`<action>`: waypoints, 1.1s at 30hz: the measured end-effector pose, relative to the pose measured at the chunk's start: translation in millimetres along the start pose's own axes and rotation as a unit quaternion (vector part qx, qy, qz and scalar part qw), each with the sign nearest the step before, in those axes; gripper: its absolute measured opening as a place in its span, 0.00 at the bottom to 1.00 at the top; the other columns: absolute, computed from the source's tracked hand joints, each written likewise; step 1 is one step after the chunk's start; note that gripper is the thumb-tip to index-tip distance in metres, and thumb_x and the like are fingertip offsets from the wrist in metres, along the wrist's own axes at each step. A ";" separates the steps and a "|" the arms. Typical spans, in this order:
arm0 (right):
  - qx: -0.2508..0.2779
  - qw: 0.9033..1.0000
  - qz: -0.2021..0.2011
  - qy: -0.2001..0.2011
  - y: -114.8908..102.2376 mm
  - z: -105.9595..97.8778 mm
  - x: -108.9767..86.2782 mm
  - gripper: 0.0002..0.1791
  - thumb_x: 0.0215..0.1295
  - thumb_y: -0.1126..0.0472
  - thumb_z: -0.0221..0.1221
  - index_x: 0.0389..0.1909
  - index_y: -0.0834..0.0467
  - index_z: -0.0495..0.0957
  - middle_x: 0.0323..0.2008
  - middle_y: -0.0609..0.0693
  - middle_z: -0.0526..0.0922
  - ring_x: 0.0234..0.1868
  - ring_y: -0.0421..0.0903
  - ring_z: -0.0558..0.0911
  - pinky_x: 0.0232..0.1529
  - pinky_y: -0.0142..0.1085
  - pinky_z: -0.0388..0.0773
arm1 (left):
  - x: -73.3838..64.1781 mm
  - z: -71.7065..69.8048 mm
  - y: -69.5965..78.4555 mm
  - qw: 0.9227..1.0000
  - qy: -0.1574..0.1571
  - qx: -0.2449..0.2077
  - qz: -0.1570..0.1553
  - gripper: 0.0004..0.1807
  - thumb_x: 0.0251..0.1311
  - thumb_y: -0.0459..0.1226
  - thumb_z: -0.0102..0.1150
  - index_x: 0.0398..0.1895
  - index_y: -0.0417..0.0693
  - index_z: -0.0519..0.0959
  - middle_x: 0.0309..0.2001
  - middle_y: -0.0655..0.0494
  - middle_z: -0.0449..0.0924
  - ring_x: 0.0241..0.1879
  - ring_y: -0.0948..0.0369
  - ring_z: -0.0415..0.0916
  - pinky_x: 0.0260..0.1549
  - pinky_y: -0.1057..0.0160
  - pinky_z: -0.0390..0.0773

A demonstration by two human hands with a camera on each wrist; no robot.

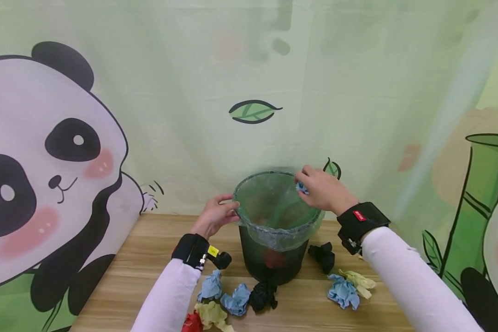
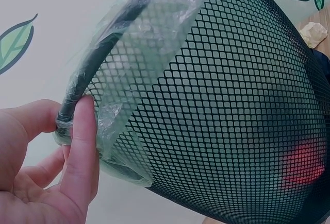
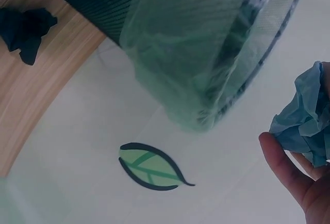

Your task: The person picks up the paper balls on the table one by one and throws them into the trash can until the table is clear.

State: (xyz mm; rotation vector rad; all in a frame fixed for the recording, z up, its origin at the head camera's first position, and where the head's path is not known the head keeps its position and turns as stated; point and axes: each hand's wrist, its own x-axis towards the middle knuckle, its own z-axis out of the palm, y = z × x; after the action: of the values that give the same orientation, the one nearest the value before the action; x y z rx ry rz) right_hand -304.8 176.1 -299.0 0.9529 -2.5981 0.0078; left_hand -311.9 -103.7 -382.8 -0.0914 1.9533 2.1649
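A black mesh wastebasket (image 1: 269,265), lined with a thin green plastic bag (image 1: 290,240), stands on the wooden table. My left hand (image 1: 216,215) pinches its lined rim at the left, thumb and fingers on either side, as the left wrist view shows closely. Over the right part of the rim, my right hand (image 1: 324,188) holds a crumpled blue paper ball (image 3: 304,118) between thumb and fingers. Through the mesh, something red (image 2: 304,163) shows low inside the basket.
Crumpled blue (image 1: 235,299), black (image 1: 263,296), yellow (image 1: 213,315) and red (image 1: 192,323) paper balls lie in front of the basket. To its right are a black ball (image 1: 322,257), a blue one (image 1: 343,292) and a yellow one (image 1: 358,282). A printed curtain (image 1: 182,115) hangs behind.
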 end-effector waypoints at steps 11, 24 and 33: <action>0.023 0.999 0.013 -0.021 -11.8 2.2 4.7 0.14 0.57 0.53 0.53 0.42 0.54 0.71 0.36 0.51 0.68 0.31 0.46 0.70 0.29 0.35 0.72 | 0.7 -0.4 -0.8 1.000 -0.001 -0.004 -0.005 0.23 0.53 0.34 0.55 0.53 0.44 0.64 0.35 0.46 0.74 0.25 0.60 0.75 0.30 0.65 0.78; 0.030 0.999 0.004 -0.011 -17.7 7.8 5.6 0.17 0.55 0.50 0.56 0.44 0.52 0.71 0.39 0.51 0.69 0.34 0.45 0.70 0.31 0.36 0.72 | 0.8 -0.7 -0.6 1.000 0.000 -0.002 -0.005 0.23 0.53 0.35 0.55 0.53 0.45 0.64 0.34 0.47 0.74 0.25 0.60 0.75 0.31 0.64 0.78; 0.015 1.000 0.006 -0.005 -19.4 7.5 5.7 0.22 0.55 0.47 0.54 0.49 0.53 0.70 0.43 0.52 0.69 0.38 0.48 0.72 0.33 0.39 0.73 | 0.3 -0.5 -0.2 1.000 -0.003 -0.006 -0.003 0.23 0.53 0.34 0.55 0.53 0.45 0.64 0.36 0.46 0.74 0.27 0.59 0.77 0.31 0.64 0.78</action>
State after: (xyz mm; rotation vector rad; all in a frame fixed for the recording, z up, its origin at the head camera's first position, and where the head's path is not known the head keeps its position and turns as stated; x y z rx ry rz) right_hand -299.2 156.7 -306.4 0.9494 -2.6201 0.0465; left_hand -312.2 -104.1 -383.1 -0.0920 1.9344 2.1697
